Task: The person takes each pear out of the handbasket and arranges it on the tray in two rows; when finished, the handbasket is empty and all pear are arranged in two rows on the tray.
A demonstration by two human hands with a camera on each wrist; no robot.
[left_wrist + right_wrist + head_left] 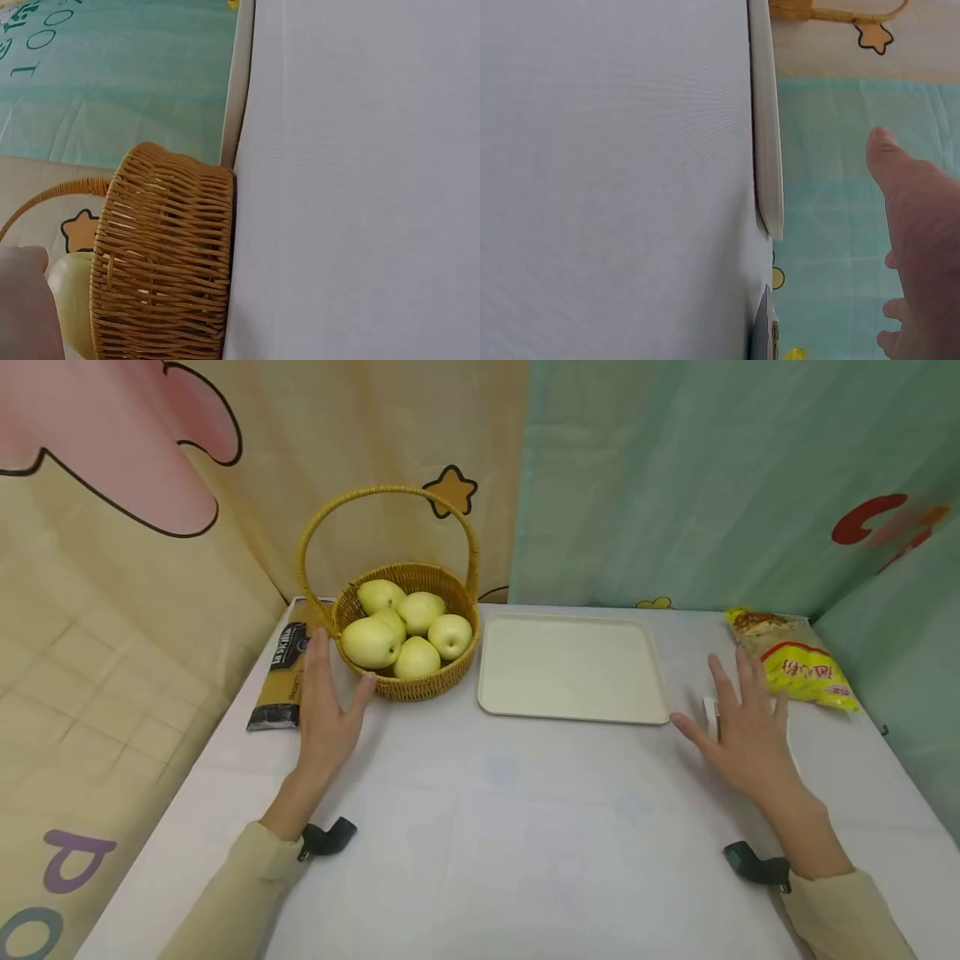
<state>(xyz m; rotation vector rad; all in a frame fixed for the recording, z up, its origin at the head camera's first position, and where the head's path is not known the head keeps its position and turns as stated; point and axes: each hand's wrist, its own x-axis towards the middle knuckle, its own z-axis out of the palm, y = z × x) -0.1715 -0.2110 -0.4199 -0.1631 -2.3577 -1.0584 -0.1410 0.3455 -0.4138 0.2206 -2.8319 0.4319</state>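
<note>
In the head view my left hand [326, 727] is held over the table with straight fingers, thumb apart, touching nothing that I can make out. It is between a brown and black pasta packet [283, 672] and a wicker basket [412, 690] with a tall handle. Several yellow-green pears [370, 643] fill the basket. My right hand [750, 743] is spread, fingers apart, near the right corner of a cream tray [573, 668]. Under it lies a flat white thing [709, 714], mostly hidden. Both hands hold nothing. The left wrist view shows the basket's side [161, 255] close by.
A yellow and clear food bag [810, 668] lies at the far right of the table. A white cloth [487, 843] covers the table. Printed curtains [637, 485] hang behind it and on both sides.
</note>
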